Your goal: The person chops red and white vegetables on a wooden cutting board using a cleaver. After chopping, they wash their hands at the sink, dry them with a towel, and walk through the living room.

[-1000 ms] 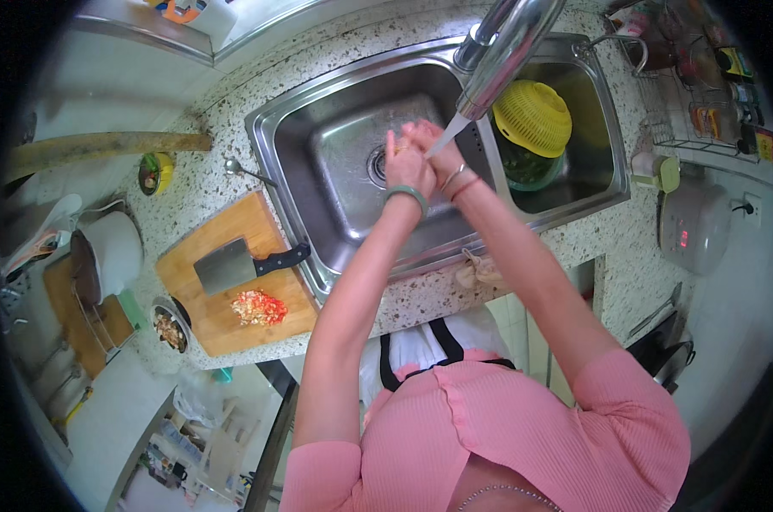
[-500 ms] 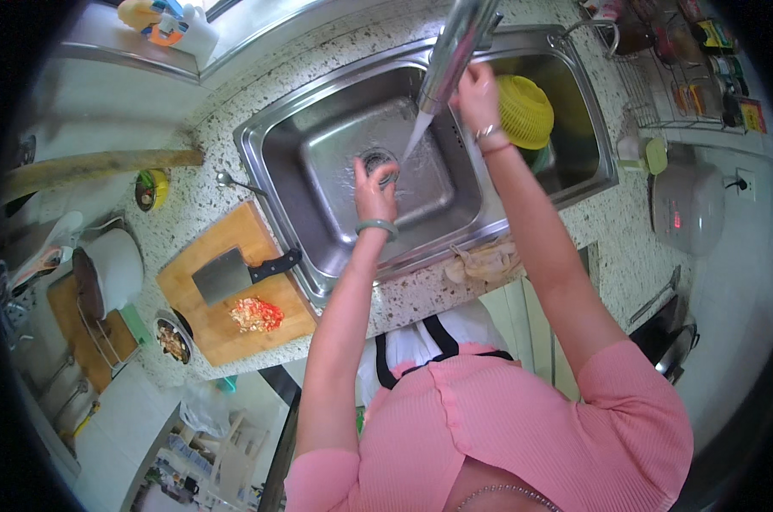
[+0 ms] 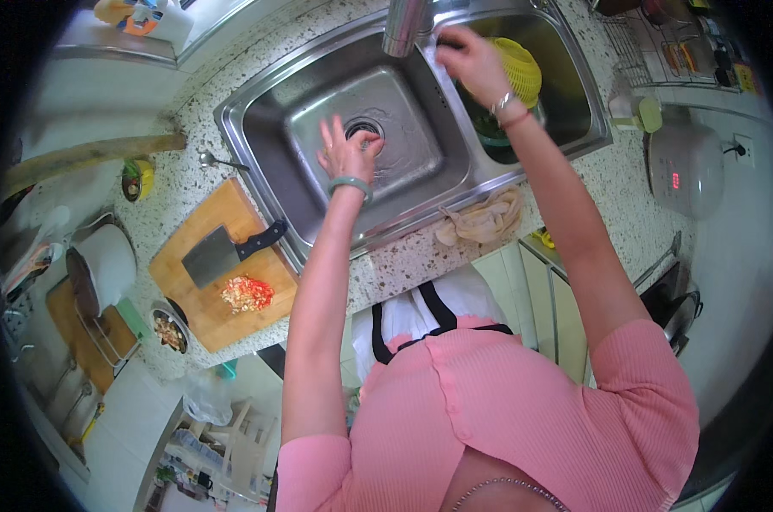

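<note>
since half a second before, the water had stopped and both hands had barely shifted. right hand [image 3: 467, 58] was curled beside the faucet [image 3: 406, 24], apparently at its handle; whether it was clamped on it could not be told. left hand [image 3: 345, 154] hung open, fingers spread over the drain [image 3: 365, 130] of the steel sink [image 3: 267, 162], likely dripping. a cleaver [image 3: 220, 253] lay on the cutting board [image 3: 203, 316] well apart.
</note>
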A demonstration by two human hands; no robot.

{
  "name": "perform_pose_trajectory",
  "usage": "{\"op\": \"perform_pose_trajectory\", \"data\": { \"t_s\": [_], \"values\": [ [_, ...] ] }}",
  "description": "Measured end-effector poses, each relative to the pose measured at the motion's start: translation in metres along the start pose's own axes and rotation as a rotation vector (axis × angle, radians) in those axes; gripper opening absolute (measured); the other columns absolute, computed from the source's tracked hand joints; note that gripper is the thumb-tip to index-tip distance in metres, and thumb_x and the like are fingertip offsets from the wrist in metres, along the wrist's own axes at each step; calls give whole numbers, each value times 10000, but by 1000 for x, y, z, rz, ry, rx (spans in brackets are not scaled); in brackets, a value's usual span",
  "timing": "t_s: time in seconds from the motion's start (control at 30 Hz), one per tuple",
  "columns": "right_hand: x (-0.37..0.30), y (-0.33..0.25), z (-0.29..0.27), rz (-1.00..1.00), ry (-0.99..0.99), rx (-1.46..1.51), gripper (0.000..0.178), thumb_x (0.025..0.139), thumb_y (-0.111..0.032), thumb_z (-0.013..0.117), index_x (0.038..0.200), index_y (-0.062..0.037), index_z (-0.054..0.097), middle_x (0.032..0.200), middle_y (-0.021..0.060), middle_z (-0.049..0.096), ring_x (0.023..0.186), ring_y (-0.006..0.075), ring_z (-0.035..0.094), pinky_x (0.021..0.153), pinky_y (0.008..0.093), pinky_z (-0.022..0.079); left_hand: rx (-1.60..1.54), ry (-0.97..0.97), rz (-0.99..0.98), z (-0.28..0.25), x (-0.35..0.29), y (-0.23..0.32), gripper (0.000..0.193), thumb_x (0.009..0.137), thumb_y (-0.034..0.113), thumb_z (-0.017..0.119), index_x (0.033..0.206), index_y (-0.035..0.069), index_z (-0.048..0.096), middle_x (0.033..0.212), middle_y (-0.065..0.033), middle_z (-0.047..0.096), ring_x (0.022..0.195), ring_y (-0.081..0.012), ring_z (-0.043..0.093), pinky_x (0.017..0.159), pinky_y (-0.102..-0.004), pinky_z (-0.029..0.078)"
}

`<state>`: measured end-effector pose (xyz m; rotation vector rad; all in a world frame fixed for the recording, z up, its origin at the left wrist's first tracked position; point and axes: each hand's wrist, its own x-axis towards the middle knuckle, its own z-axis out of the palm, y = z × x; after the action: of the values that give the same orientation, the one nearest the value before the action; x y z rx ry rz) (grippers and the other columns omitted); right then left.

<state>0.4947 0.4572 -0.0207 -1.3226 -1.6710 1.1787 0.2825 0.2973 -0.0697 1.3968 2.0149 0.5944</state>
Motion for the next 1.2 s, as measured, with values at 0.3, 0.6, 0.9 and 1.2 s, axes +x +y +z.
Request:
{"op": "perform_pose_trajectory", "data": {
  "t_s": [0.3,0.6,0.9,1.2],
  "values": [
    [-217,-34,-26,-226,-437,-775,220,723,-144,750,915,-130,644,1100,45,620,1103,271,546,926,410,417,-112,62,83,9,-40,-26,537,837,275,714,1330,141,549,1420,-247,453,1303,-371,466,1067,-403,394],
    [-214,-44,41,126,-218,-391,316,840,-232,714,1062,-64,563,958,124,672,827,322,646,736,389,519,-357,53,181,-21,-118,-6,319,887,188,632,1196,113,639,1225,-138,613,1160,-296,569,978,-397,432],
    [-255,-56,197,-272,-568,-340,351,847,-232,661,1168,-92,631,1166,71,643,1038,277,598,875,401,457,563,247,217,-121,-125,-83,411,792,197,732,1193,189,642,1288,-69,569,1234,-236,497,1027,-502,298],
    [-241,-46,286,-290,-355,-289,463,840,-41,564,1302,-57,533,1431,112,471,1251,324,478,1015,444,398,482,123,148,-140,-134,-109,430,812,213,724,1232,228,631,1157,-21,610,1062,-197,588,946,-439,360]
  ]
}}
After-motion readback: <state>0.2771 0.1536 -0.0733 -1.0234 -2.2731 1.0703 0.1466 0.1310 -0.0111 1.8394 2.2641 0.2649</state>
